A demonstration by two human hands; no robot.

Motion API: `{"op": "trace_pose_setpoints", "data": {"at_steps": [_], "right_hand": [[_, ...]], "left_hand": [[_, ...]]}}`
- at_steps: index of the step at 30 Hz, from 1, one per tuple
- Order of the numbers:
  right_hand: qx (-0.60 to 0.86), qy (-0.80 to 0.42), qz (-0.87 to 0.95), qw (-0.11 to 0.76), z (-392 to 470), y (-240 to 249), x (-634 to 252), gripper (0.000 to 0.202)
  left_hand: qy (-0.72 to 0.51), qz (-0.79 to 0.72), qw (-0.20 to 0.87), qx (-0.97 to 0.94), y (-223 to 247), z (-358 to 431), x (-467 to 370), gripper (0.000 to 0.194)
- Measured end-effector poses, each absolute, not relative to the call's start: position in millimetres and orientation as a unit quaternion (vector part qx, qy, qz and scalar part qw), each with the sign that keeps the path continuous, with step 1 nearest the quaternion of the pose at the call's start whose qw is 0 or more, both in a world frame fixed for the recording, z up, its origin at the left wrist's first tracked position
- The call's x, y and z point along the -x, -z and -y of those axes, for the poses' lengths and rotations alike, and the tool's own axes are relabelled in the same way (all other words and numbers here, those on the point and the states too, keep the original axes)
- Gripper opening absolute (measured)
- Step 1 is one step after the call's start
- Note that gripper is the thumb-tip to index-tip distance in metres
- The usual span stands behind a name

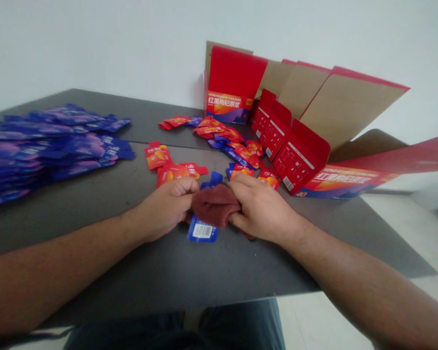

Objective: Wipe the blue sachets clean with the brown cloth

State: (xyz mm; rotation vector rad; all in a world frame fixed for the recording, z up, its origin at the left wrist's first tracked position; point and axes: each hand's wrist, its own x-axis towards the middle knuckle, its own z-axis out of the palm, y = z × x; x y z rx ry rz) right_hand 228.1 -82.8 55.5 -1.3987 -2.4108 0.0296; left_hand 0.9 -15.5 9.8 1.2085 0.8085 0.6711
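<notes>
My right hand point(261, 206) is closed around a bunched brown cloth point(216, 201). The cloth lies across the middle of a blue sachet point(203, 230), whose barcoded bottom end and blue spout end stick out below and above it. On the other side, my left hand point(166, 206) is closed at the sachet's left edge, its fingertips partly hidden by the cloth. Just beyond my hands lie several red-orange sachets point(177, 171), with more red and blue ones point(241, 170) close past my right hand.
A large heap of blue-purple sachets point(54, 146) covers the table's left side. A mixed row of red and blue sachets point(219, 131) runs toward the back. Red cartons with raised flaps, one upright point(228, 104) and others tilted point(301, 155), stand at the right on the grey table point(149, 272).
</notes>
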Motion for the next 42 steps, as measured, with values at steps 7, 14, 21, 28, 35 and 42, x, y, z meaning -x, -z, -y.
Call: {"op": "trace_pose_setpoints", "data": {"at_steps": [7,14,21,28,35,42], "right_hand": [[0.471,-0.028,0.865,0.173,82.0,-54.1,-229.3,0.008],[0.53,-0.018,0.826,0.19,79.0,-53.5,-230.8,0.011],[0.527,-0.022,0.828,0.189,79.0,-53.5,-230.8,0.011],[0.475,-0.047,0.861,0.179,80.6,-54.5,-228.8,0.01],[0.509,-0.04,0.844,0.167,81.3,-55.5,-227.4,0.012],[0.533,-0.017,0.827,0.181,79.9,-53.6,-230.2,0.011]], "left_hand": [[-0.289,-0.366,0.704,-0.535,-13.3,16.9,-0.9,0.037],[-0.275,-0.352,0.707,-0.549,-4.8,14.3,2.2,0.027],[-0.277,-0.341,0.713,-0.546,-3.3,13.4,2.2,0.028],[-0.297,-0.356,0.696,-0.548,-4.2,14.2,2.8,0.031],[-0.289,-0.353,0.709,-0.537,-6.2,14.5,1.6,0.029],[-0.277,-0.36,0.716,-0.53,-5.9,14.6,1.7,0.028]]}}
